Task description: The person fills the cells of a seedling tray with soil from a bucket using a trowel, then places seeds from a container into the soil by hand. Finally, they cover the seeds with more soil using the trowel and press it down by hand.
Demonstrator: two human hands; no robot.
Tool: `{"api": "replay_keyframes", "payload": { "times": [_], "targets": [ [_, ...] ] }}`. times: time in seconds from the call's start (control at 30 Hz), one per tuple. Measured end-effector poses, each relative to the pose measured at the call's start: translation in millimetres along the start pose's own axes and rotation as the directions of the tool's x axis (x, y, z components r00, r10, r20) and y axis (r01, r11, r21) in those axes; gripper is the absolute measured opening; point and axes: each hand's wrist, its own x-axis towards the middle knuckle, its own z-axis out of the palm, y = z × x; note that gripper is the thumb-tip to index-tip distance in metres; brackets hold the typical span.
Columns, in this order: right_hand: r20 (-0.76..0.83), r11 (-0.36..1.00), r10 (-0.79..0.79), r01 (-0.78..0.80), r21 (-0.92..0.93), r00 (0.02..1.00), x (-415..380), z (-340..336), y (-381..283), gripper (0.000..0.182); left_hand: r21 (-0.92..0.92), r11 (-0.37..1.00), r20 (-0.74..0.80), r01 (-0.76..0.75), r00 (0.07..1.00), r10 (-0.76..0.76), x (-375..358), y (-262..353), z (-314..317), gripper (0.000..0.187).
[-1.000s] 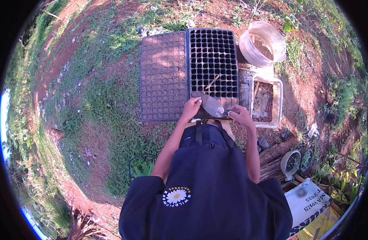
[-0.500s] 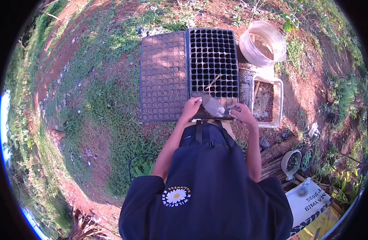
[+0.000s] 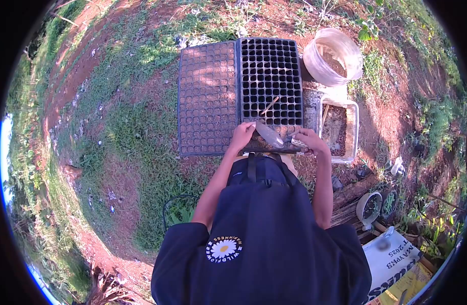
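Note:
My left hand (image 3: 243,136) pinches the edge of a grey, flat trowel-like piece (image 3: 269,134) that slants over the near end of the right seedling tray (image 3: 270,81). My right hand (image 3: 308,140) is closed at the other end of that piece, around something pale and small that I cannot make out. The right tray has dark, empty-looking cells, with soil in the rows nearest me. A thin stick (image 3: 270,104) lies across its cells. Beside it, the left seedling tray (image 3: 208,96) is filled with brown soil.
A round whitish tub (image 3: 319,63) stands at the back right. Nearer is a rectangular clear container (image 3: 353,129) holding dark material and a stick. Lower right are a small pot (image 3: 369,209), wood pieces and a printed sack (image 3: 391,256).
My right hand has turned and shifted slightly, and its fingers now sit lower and more curled. The grey piece has tilted and looks narrower. My left hand is nearly still.

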Motion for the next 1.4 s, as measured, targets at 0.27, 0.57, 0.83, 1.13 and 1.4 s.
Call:
{"api": "replay_keyframes", "payload": {
  "times": [0.27,0.57,0.83,1.13,1.4],
  "targets": [
    [-0.061,0.999,-0.034,0.036,0.03,0.998,-20.6,-10.1,22.8,0.025,0.491,0.836,-0.035,-0.245,0.953,0.3,-17.7,8.2,-12.8,0.043],
    [-0.189,0.973,-0.222,0.205,-0.105,0.957,-16.2,-20.4,84.2,0.034,0.729,0.602,0.165,-0.324,0.938,0.305,-24.3,-5.5,5.8,0.069],
    [-0.273,0.969,-0.239,0.248,-0.002,0.932,-20.3,4.8,78.7,0.034,0.751,0.57,0.147,-0.333,0.926,0.348,-21.2,-2.3,6.7,0.07],
    [-0.427,0.669,-0.668,0.24,-0.703,0.61,-16.7,48.6,63.6,0.046,0.694,0.687,0.022,-0.216,0.96,0.28,-25.9,-4.3,3.5,0.076],
    [-0.267,0.48,-0.792,0.29,-0.828,0.549,9.8,63.8,59.5,0.055,0.69,0.702,0.021,-0.173,0.975,0.219,-38.1,-12.0,0.3,0.083]
  ]
}}
